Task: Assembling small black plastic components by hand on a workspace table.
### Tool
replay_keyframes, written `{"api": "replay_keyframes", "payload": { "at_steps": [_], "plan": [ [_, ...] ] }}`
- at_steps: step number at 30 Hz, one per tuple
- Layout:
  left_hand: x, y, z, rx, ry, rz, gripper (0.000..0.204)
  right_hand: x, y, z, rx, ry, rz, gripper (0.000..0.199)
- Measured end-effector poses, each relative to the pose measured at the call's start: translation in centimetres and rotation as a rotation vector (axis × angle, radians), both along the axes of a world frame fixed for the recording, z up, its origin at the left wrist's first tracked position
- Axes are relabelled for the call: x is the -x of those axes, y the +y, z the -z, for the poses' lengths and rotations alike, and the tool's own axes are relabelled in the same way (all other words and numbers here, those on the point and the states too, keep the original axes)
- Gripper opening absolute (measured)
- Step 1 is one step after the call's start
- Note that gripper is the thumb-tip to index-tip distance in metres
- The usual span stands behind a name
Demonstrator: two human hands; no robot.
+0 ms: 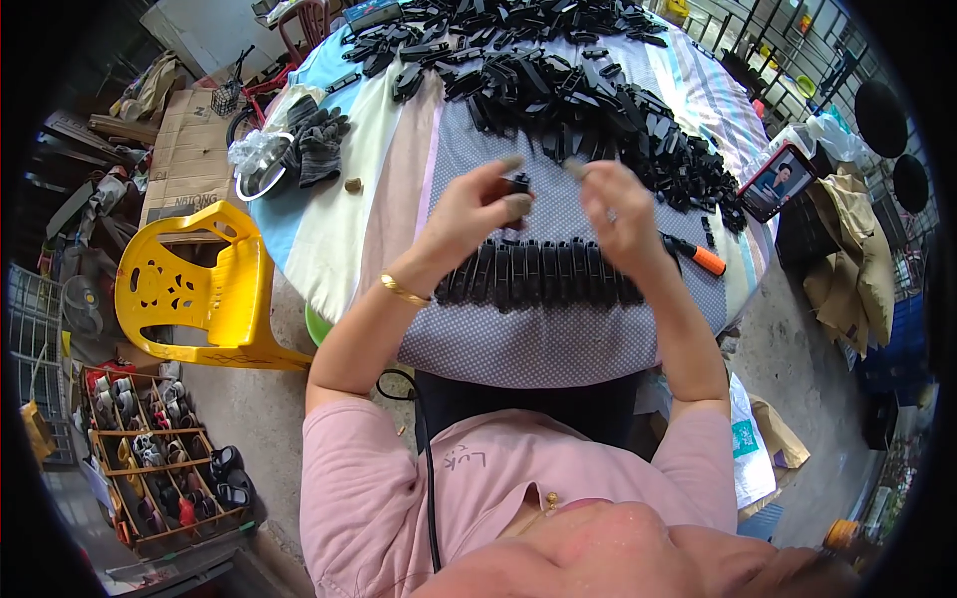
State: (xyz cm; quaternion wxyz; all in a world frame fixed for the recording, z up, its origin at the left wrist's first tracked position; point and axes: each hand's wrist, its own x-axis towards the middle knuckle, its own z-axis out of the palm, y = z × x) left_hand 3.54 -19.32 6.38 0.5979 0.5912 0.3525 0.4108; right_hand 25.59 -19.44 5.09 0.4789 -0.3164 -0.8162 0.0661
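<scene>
My left hand (477,211) is raised over the table and pinches a small black plastic part (516,186) between thumb and fingers. My right hand (620,211) hovers just to its right, fingers bent, index tip close to the part; whether it touches the part is unclear. Below both hands lies a neat row of black plastic parts (538,271) set side by side on the dotted grey cloth (518,339). A large heap of loose black parts (588,95) covers the far half of the round table.
An orange-tipped tool (698,256) lies right of the row. A phone (776,179) stands at the table's right edge. Dark gloves (317,140) and a metal bowl (261,169) sit far left. A yellow plastic chair (194,289) and a shoe rack (159,458) stand to my left.
</scene>
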Motion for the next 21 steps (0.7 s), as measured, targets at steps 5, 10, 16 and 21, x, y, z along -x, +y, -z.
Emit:
{"api": "replay_keyframes", "payload": {
  "at_steps": [5,10,16,21],
  "plan": [
    [7.0,0.0,-0.2,-0.028,0.265,-0.21,0.037,-7.3,3.7,2.2,0.237,-0.351,0.672,0.025],
    [9.9,-1.7,0.7,0.178,0.518,-0.153,0.034,-6.9,3.7,1.9,0.393,-0.528,0.773,0.024],
    [8.3,-2.8,1.1,-0.047,0.878,-0.126,0.034,-6.3,4.3,2.4,0.461,-0.597,0.799,0.017],
    [6.1,-1.4,-1.4,-0.365,1.03,-0.109,0.031,-6.7,4.7,2.9,0.367,-0.518,0.823,0.016]
  ]
}}
